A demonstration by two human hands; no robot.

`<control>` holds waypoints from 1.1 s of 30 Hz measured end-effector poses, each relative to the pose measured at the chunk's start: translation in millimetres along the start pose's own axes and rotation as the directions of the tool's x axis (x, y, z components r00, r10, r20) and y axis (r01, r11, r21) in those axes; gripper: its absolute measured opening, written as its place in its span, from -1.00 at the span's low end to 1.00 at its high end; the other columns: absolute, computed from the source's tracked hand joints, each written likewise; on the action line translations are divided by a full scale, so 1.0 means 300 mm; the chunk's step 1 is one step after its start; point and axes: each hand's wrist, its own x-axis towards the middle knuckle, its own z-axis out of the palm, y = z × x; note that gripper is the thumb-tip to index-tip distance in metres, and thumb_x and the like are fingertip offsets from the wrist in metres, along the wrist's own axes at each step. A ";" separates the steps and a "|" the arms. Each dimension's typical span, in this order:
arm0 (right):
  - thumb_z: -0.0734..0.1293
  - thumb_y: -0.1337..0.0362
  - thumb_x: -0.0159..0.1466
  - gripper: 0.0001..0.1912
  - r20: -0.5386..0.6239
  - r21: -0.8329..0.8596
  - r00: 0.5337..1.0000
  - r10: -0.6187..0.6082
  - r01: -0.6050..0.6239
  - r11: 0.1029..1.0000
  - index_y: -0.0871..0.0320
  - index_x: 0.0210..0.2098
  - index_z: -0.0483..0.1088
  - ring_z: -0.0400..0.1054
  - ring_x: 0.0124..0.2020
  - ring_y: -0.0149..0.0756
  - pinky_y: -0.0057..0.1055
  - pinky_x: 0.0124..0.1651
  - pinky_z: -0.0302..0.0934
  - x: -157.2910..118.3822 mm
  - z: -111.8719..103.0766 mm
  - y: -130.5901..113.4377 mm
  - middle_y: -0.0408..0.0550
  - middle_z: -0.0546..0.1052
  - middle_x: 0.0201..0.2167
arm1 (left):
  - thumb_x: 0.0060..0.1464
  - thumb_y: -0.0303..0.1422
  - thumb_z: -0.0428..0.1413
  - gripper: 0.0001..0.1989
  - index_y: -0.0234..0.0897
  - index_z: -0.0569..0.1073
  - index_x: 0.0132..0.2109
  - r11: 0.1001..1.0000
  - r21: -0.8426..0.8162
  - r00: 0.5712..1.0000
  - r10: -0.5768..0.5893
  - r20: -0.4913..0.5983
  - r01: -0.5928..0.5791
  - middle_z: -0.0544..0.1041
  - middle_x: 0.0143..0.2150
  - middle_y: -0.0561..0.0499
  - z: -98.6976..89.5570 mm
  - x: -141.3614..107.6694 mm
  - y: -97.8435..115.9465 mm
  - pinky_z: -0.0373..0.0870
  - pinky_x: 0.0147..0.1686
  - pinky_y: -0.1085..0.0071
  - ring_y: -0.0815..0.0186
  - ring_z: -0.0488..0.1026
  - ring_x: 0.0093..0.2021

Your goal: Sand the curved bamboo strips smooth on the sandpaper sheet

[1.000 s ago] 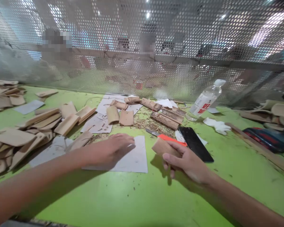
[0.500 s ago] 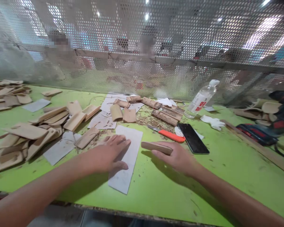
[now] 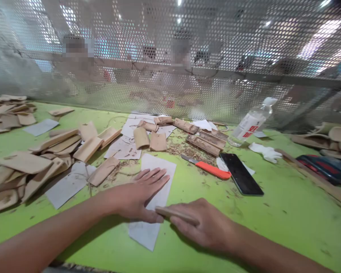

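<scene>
One wooden piece (image 3: 177, 215), clamped in the right fingers (image 3: 183, 226), has moved beside the splayed left fingers (image 3: 160, 184)

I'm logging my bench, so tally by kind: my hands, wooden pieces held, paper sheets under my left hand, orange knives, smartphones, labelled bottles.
Left hand, right hand: 2
Held wooden piece: 1
Paper sheet under left hand: 1
Orange-handled knife: 1
Smartphone: 1
Labelled bottle: 1
Total: 7
</scene>
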 end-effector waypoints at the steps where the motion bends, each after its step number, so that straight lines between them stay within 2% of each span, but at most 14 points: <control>1: 0.15 0.14 0.49 -0.64 0.031 0.002 0.999 -0.017 0.017 1.000 0.07 0.03 0.54 0.37 -0.50 -0.39 -0.50 -0.41 0.17 -0.002 0.003 -0.008 -0.17 0.57 -0.43 | 0.15 0.20 0.13 0.15 -0.37 -0.26 0.54 1.000 0.002 1.000 0.007 -0.003 -0.007 -0.42 0.52 -0.25 0.003 0.000 -0.001 -0.30 0.43 -0.07 -0.08 -0.47 0.50; 4: 0.13 0.12 0.49 -0.61 -0.008 -0.063 1.000 0.025 -0.026 0.998 0.09 0.04 0.52 0.39 -0.51 -0.38 -0.50 -0.43 0.17 0.003 0.005 -0.016 -0.15 0.58 -0.43 | 0.15 0.22 0.13 0.15 -0.38 -0.22 0.54 1.000 -0.009 0.999 0.025 -0.027 -0.025 -0.39 0.52 -0.28 0.009 0.000 -0.007 -0.28 0.42 -0.08 -0.11 -0.44 0.51; 6: 0.11 0.13 0.50 -0.60 -0.057 -0.114 0.998 0.006 -0.013 0.993 0.10 0.05 0.52 0.41 -0.50 -0.36 -0.48 -0.42 0.19 0.011 0.009 -0.020 -0.11 0.60 -0.40 | 0.15 0.22 0.13 0.14 -0.37 -0.21 0.54 0.999 -0.016 0.998 0.029 -0.057 -0.030 -0.37 0.52 -0.29 0.014 0.001 -0.011 -0.27 0.42 -0.10 -0.12 -0.43 0.51; 9: 0.12 0.16 0.50 -0.61 -0.002 -0.107 0.998 -0.066 0.065 0.992 0.06 0.13 0.47 0.47 -0.40 -0.30 -0.44 -0.30 0.26 0.017 0.017 -0.033 -0.07 0.65 -0.28 | 0.12 0.17 0.19 0.16 -0.41 -0.20 0.53 1.000 0.008 0.998 0.022 -0.051 -0.021 -0.37 0.52 -0.32 0.020 -0.001 -0.013 -0.28 0.42 -0.09 -0.13 -0.42 0.51; 11: 0.12 0.12 0.50 -0.61 0.016 -0.090 1.000 -0.004 0.005 0.996 0.03 0.13 0.48 0.48 -0.40 -0.29 -0.44 -0.32 0.26 0.020 0.015 -0.041 -0.10 0.65 -0.28 | 0.12 0.17 0.18 0.16 -0.40 -0.20 0.53 0.999 0.010 0.998 0.031 -0.049 -0.031 -0.36 0.52 -0.32 0.022 -0.003 -0.013 -0.27 0.42 -0.09 -0.13 -0.42 0.51; 13: 0.11 0.08 0.50 -0.59 -0.050 -0.109 0.994 0.101 -0.106 0.988 0.03 0.10 0.50 0.48 -0.43 -0.29 -0.44 -0.38 0.23 0.024 0.011 -0.044 -0.11 0.65 -0.31 | 0.15 0.20 0.15 0.12 -0.35 -0.18 0.54 0.999 0.001 0.997 0.050 -0.066 -0.050 -0.34 0.53 -0.30 0.022 -0.004 -0.014 -0.27 0.41 -0.10 -0.12 -0.42 0.51; 14: 0.11 0.09 0.50 -0.59 -0.076 -0.121 0.990 0.115 -0.124 0.985 0.04 0.11 0.50 0.48 -0.42 -0.28 -0.43 -0.36 0.24 0.026 0.010 -0.045 -0.09 0.66 -0.28 | 0.16 0.21 0.13 0.11 -0.34 -0.19 0.54 0.999 0.001 0.996 0.054 -0.068 -0.054 -0.34 0.53 -0.29 0.022 -0.005 -0.015 -0.28 0.41 -0.10 -0.12 -0.41 0.51; 18: 0.13 0.10 0.50 -0.59 -0.040 -0.084 0.999 -0.004 0.000 0.996 0.00 0.18 0.47 0.52 -0.29 -0.24 -0.40 -0.24 0.28 0.033 0.021 -0.052 -0.08 0.66 -0.16 | 0.18 0.21 0.10 0.11 -0.36 -0.23 0.53 0.999 0.033 0.998 0.043 -0.049 -0.042 -0.36 0.54 -0.28 0.024 -0.006 -0.018 -0.31 0.42 -0.04 -0.08 -0.42 0.51; 22: 0.12 0.04 0.51 -0.56 -0.126 -0.104 0.983 0.134 -0.148 0.984 0.05 0.08 0.54 0.46 -0.43 -0.29 -0.43 -0.38 0.22 0.036 0.021 -0.060 -0.09 0.65 -0.31 | 0.17 0.24 0.09 0.09 -0.31 -0.17 0.54 0.997 0.025 0.995 0.072 -0.067 -0.070 -0.34 0.54 -0.23 0.027 -0.005 -0.020 -0.34 0.42 -0.05 -0.05 -0.43 0.52; 26: 0.13 0.09 0.51 -0.60 -0.046 -0.063 0.999 0.020 -0.023 0.998 0.03 0.11 0.52 0.52 -0.30 -0.29 -0.45 -0.24 0.28 0.028 0.019 -0.064 -0.09 0.66 -0.18 | 0.16 0.21 0.12 0.15 -0.43 -0.23 0.53 0.998 0.041 0.998 0.042 -0.049 -0.040 -0.36 0.53 -0.30 0.029 -0.002 -0.020 -0.32 0.43 -0.04 -0.07 -0.44 0.51; 30: 0.12 0.14 0.51 -0.60 -0.095 -0.090 0.994 0.048 -0.056 0.994 0.03 0.19 0.46 0.53 -0.26 -0.26 -0.43 -0.20 0.30 0.015 0.025 -0.055 -0.07 0.66 -0.10 | 0.17 0.22 0.11 0.12 -0.36 -0.20 0.54 0.998 0.023 0.996 0.060 -0.072 -0.059 -0.35 0.53 -0.28 0.029 -0.003 -0.022 -0.31 0.42 -0.08 -0.09 -0.42 0.51; 33: 0.13 0.12 0.51 -0.61 -0.030 -0.060 0.999 0.013 -0.015 0.998 -0.01 0.20 0.44 0.52 -0.28 -0.28 -0.44 -0.22 0.29 0.006 0.030 -0.050 -0.11 0.65 -0.13 | 0.16 0.21 0.13 0.15 -0.42 -0.22 0.53 0.998 0.032 0.997 0.048 -0.063 -0.046 -0.36 0.53 -0.31 0.031 -0.005 -0.019 -0.31 0.42 -0.06 -0.09 -0.43 0.51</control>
